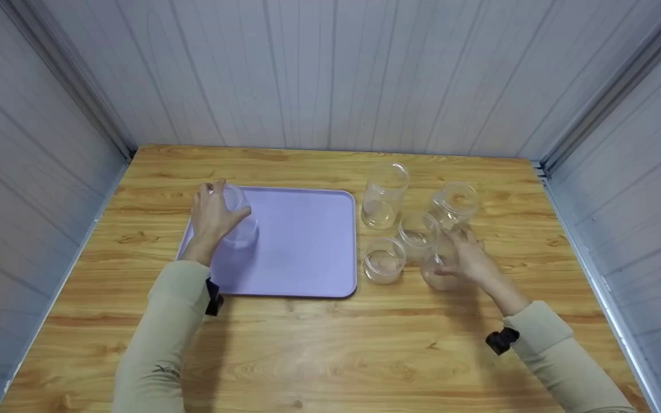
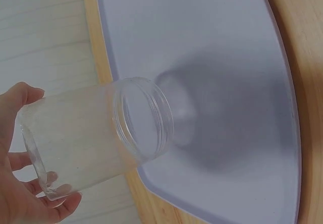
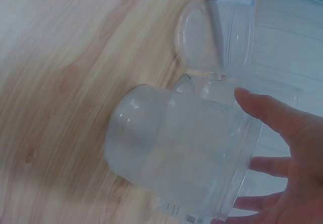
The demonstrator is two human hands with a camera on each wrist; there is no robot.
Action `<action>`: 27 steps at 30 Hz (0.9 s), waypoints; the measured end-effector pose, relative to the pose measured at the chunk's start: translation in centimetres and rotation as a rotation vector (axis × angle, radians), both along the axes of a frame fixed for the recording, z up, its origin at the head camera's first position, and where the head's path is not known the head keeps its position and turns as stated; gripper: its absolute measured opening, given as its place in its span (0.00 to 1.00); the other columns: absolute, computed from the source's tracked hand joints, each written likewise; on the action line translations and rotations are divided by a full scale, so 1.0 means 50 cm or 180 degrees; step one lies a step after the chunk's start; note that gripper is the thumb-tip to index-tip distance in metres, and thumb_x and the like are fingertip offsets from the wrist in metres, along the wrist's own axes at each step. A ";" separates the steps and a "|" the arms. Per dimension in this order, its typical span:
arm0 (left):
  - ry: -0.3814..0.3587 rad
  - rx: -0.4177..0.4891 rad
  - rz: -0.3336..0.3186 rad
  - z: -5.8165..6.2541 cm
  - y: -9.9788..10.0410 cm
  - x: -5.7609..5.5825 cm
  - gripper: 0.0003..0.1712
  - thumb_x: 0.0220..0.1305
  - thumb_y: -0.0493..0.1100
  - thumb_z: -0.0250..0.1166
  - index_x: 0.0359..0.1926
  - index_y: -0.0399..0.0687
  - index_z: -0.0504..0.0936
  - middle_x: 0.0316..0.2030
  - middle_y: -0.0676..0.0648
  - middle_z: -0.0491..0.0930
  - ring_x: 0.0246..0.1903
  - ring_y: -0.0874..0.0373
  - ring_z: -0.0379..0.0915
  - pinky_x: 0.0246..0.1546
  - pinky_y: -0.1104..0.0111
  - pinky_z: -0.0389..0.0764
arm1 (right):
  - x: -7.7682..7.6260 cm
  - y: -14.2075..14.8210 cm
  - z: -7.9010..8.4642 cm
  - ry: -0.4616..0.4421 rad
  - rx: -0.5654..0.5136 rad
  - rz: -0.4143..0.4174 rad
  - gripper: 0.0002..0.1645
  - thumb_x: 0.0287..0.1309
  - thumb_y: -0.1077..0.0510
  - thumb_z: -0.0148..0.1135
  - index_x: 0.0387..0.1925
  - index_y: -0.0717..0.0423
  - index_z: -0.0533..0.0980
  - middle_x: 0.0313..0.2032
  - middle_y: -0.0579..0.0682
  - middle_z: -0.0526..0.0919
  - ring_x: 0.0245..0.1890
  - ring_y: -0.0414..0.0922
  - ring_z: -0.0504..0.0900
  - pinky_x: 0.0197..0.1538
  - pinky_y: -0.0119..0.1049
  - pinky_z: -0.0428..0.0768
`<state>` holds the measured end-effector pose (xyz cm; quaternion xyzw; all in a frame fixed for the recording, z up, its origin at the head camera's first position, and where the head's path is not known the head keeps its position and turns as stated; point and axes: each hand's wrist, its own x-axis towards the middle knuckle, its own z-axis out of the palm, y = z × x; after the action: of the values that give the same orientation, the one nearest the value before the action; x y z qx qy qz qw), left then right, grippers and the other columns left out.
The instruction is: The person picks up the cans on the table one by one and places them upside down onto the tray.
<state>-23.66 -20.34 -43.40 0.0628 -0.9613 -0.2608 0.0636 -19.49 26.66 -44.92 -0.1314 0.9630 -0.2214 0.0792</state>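
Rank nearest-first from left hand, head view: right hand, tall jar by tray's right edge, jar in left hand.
1. Held jar: in left hand, at tray's left.
2. Tall jar: just right of tray, toward the back.
3. Right hand: farthest right of the three.

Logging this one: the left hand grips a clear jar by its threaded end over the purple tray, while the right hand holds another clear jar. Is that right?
Wrong end: the left hand grips a clear jar over the purple tray by the end opposite the threaded end, as the left wrist view shows, while the right hand holds another clear jar.
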 end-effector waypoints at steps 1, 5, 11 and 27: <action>-0.0002 -0.0007 0.0016 0.000 -0.002 -0.002 0.46 0.46 0.53 0.64 0.63 0.37 0.57 0.57 0.28 0.55 0.54 0.35 0.54 0.49 0.45 0.61 | 0.000 0.001 0.001 -0.0010 0.0005 0.0011 0.51 0.36 0.55 0.72 0.61 0.66 0.57 0.59 0.75 0.49 0.56 0.71 0.52 0.53 0.67 0.49; -0.0064 -0.0019 0.0085 0.003 -0.006 -0.012 0.46 0.47 0.53 0.64 0.64 0.38 0.56 0.58 0.29 0.53 0.56 0.35 0.51 0.52 0.45 0.58 | 0.001 0.003 0.003 -0.0019 0.0096 0.0012 0.49 0.39 0.54 0.71 0.61 0.65 0.58 0.56 0.76 0.54 0.51 0.73 0.59 0.50 0.67 0.57; -0.0169 -0.0109 0.0142 0.007 -0.014 -0.027 0.47 0.48 0.54 0.63 0.65 0.39 0.54 0.60 0.27 0.50 0.58 0.33 0.48 0.53 0.44 0.56 | 0.009 0.005 0.005 -0.0006 0.0189 -0.0010 0.48 0.38 0.52 0.71 0.60 0.63 0.60 0.54 0.76 0.58 0.48 0.74 0.60 0.44 0.64 0.65; -0.0251 -0.0170 0.0276 -0.001 -0.034 -0.054 0.48 0.48 0.54 0.64 0.65 0.39 0.53 0.59 0.28 0.51 0.56 0.34 0.50 0.50 0.44 0.59 | 0.035 0.014 0.051 0.0103 0.0053 -0.0064 0.46 0.40 0.50 0.69 0.60 0.64 0.61 0.51 0.73 0.63 0.48 0.69 0.63 0.45 0.61 0.66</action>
<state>-26.38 -22.06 -43.44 0.1129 -0.9660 -0.2293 0.0385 -17.72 27.34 -42.35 -0.1247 0.9673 -0.2120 0.0625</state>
